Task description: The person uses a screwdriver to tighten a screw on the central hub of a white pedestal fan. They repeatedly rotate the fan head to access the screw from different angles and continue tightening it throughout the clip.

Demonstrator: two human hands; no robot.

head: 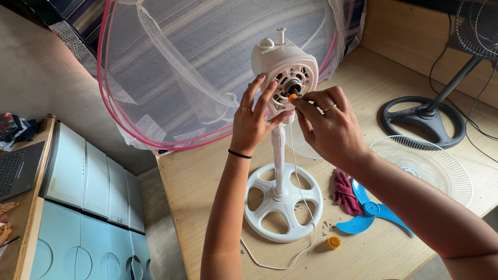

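Note:
A white pedestal fan stands on a wooden platform, its motor head (285, 65) stripped of guard and blade. My left hand (252, 120) rests fingers against the left side of the motor face, steadying it. My right hand (325, 124) pinches a small orange nut (293, 96) at the motor shaft in the middle of the face. The white pole runs down to a round spoked base (282, 202). A white power cord (306, 218) trails down from the head past the base.
A blue fan blade (371, 212), a red rag (345, 193) and a small yellow cap (333, 242) lie to the right of the base. A white wire guard (428, 163) lies further right. A black fan stand (425, 116) stands behind it. A netted pink-rimmed cover (171, 67) sits behind; pale blue cabinets (88, 197) stand left.

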